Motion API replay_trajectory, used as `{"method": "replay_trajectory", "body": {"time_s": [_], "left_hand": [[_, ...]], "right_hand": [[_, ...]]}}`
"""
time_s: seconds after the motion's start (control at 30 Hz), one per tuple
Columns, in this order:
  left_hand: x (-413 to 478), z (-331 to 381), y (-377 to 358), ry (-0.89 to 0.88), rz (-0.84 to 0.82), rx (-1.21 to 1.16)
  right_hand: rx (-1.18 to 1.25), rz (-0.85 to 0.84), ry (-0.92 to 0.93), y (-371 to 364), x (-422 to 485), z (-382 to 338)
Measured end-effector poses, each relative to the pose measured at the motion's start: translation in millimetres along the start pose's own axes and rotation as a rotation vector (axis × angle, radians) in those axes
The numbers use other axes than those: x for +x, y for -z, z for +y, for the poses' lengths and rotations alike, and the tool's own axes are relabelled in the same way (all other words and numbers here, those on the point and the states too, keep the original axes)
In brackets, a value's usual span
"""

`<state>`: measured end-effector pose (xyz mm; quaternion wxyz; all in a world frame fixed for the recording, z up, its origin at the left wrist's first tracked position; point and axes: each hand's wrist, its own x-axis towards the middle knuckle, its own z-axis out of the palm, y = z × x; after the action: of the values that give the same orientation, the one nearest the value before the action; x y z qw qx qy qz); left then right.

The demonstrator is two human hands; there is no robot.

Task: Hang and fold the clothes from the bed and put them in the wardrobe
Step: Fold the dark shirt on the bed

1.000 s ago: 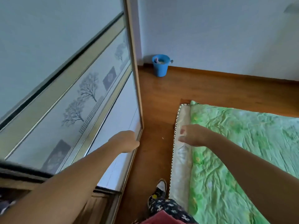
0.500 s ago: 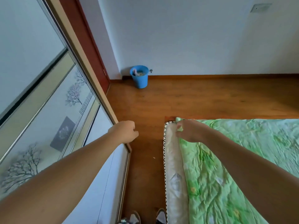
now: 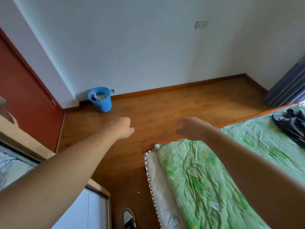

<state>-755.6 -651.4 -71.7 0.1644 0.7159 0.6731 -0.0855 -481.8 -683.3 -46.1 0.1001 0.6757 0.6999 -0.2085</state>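
Clothes [image 3: 293, 125], a dark heap, lay on the far right of the bed [image 3: 206, 179], well away from both of your hands, so nothing was yet in reach to hang or fold. Your left hand [image 3: 121, 128] was curled into a loose fist over the bare floor [image 3: 165, 104], gripping nothing, probably just carried out front for balance as you faced the room. Your right hand [image 3: 192, 128] hung half open, fingers bent downward, empty, poised above the floor just past the bed's near corner and not touching the green sheet. The wardrobe [image 3: 19, 162] sat at your left, only its patterned sliding door showing, so I couldn't tell whether it stood open. A blue bucket [image 3: 100, 100] stood by the wall, clear of your path. I'd judge that your next move was to step along the bed toward the heap.
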Motion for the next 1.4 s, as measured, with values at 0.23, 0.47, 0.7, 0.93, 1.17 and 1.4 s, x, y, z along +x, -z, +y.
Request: {"method": "replay_trajectory", "body": {"time_s": [0.23, 0.47, 0.7, 0.93, 1.17, 1.4], "left_hand": [[104, 11, 34, -0.115, 0.012, 0.012], [199, 27, 56, -0.176, 0.016, 0.037], [280, 26, 105, -0.216, 0.029, 0.071], [395, 31, 145, -0.314, -0.033, 0.101], [546, 45, 185, -0.513, -0.044, 0.169], [663, 83, 225, -0.676, -0.107, 0.260]], "right_hand": [[0.099, 0.083, -0.097, 33, 67, 6], [0.150, 0.117, -0.151, 66, 148, 23], [0.175, 0.118, -0.177, 109, 232, 20], [0.210, 0.137, -0.268, 137, 315, 25], [0.277, 0.161, -0.454, 172, 435, 31], [0.348, 0.175, -0.604, 216, 508, 46]]}}
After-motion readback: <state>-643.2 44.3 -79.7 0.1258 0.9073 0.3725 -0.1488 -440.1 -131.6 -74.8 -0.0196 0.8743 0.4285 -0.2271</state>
